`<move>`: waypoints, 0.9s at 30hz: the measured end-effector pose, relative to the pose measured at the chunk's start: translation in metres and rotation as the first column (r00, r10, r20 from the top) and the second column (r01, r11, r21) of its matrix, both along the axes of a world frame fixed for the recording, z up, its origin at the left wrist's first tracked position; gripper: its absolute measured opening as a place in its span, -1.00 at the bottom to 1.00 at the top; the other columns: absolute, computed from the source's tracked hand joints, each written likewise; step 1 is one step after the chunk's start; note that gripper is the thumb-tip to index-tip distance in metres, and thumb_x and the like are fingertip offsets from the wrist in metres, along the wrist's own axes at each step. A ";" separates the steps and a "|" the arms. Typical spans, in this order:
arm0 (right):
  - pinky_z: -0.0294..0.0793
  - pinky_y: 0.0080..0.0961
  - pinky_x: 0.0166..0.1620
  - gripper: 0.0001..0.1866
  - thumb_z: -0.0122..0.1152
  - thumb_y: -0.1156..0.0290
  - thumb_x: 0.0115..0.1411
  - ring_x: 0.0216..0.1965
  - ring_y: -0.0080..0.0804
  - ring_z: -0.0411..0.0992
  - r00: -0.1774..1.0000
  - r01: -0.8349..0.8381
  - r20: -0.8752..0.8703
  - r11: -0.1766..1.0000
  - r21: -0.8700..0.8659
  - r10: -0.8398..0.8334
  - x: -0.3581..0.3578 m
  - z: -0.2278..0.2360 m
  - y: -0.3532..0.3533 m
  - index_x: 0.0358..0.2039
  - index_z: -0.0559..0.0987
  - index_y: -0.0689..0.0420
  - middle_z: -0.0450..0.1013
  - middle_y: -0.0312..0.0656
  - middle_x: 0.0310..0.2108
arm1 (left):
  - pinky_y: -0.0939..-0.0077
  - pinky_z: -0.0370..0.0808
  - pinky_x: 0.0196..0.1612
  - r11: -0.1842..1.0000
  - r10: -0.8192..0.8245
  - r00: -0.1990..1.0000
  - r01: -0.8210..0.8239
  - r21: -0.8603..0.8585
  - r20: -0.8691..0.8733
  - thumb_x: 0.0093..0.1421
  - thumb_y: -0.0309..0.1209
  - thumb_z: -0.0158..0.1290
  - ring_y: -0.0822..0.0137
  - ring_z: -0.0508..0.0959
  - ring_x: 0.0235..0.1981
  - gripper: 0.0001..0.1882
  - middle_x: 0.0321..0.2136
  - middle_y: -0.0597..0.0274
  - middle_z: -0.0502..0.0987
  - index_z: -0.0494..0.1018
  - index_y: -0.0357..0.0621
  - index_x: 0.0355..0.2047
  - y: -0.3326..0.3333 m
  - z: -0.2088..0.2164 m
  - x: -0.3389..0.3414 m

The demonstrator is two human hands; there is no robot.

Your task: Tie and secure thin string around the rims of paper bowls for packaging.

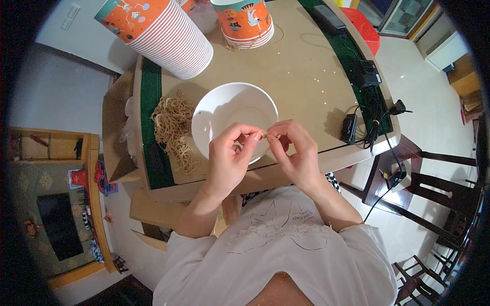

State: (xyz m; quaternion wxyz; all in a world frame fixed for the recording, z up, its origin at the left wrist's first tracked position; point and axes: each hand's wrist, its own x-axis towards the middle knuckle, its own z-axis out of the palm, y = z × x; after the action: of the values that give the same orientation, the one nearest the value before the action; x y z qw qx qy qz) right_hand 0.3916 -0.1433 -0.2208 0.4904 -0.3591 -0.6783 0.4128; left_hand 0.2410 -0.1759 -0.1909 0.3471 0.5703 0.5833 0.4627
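Note:
My left hand [234,155] and my right hand [296,153] meet over the near side of a white round tub [214,109]. Thumb and fingertips of both are pinched on a short bit of thin tan cord [264,135], mostly hidden by the fingers. The tub stands upright on the table, and only shadows show on its inner wall and bottom. Just left of it lies a tangled heap of similar tan cord [171,122], with loose loops trailing toward the near table edge.
A tall leaning stack of orange paper tubs [171,38] and a shorter upright stack [248,25] stand at the back of the table [301,86]. Black adapters [349,127] and cables lie along the right edge. A dark wooden chair [434,188] is at the right.

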 end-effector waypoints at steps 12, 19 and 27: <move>0.38 -0.63 -0.49 -0.91 0.18 0.58 0.11 -0.54 -0.51 0.38 1.000 0.006 0.011 1.000 0.002 -0.006 0.000 -0.001 0.001 -0.35 0.48 0.24 0.40 -0.17 -0.40 | 0.73 0.31 -0.57 0.997 0.022 0.992 -0.013 0.076 -0.126 0.14 -0.58 0.08 0.60 0.35 -0.60 -0.90 -0.47 0.29 0.51 0.44 -0.26 -0.30 -0.001 0.003 0.005; 0.38 -0.58 -0.51 -0.90 0.23 0.57 0.07 -0.57 -0.49 0.37 0.999 0.001 0.040 0.999 -0.040 0.000 -0.001 0.001 -0.003 -0.37 0.50 0.21 0.39 -0.19 -0.47 | 0.62 0.35 -0.54 0.982 0.082 0.989 -0.058 0.181 -0.124 0.18 -0.55 0.04 0.53 0.39 -0.61 -0.93 -0.52 0.25 0.48 0.38 -0.27 -0.35 0.002 -0.004 0.005; 0.41 -0.51 -0.48 -0.89 0.22 0.60 0.05 -0.54 -0.35 0.43 0.995 -0.030 0.093 0.998 0.053 0.025 0.003 0.003 -0.001 -0.37 0.50 0.19 0.40 -0.15 -0.48 | 0.56 0.38 -0.52 0.939 0.185 0.969 -0.125 0.320 -0.164 0.21 -0.54 0.00 0.42 0.42 -0.59 -0.94 -0.55 0.18 0.44 0.35 -0.26 -0.33 0.004 -0.009 0.000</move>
State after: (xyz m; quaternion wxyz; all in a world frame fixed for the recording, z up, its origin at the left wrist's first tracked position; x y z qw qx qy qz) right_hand 0.3945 -0.1439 -0.2177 0.4623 -0.3550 -0.7162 0.3838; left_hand 0.2405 -0.1722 -0.2004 0.1587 0.6111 0.5782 0.5168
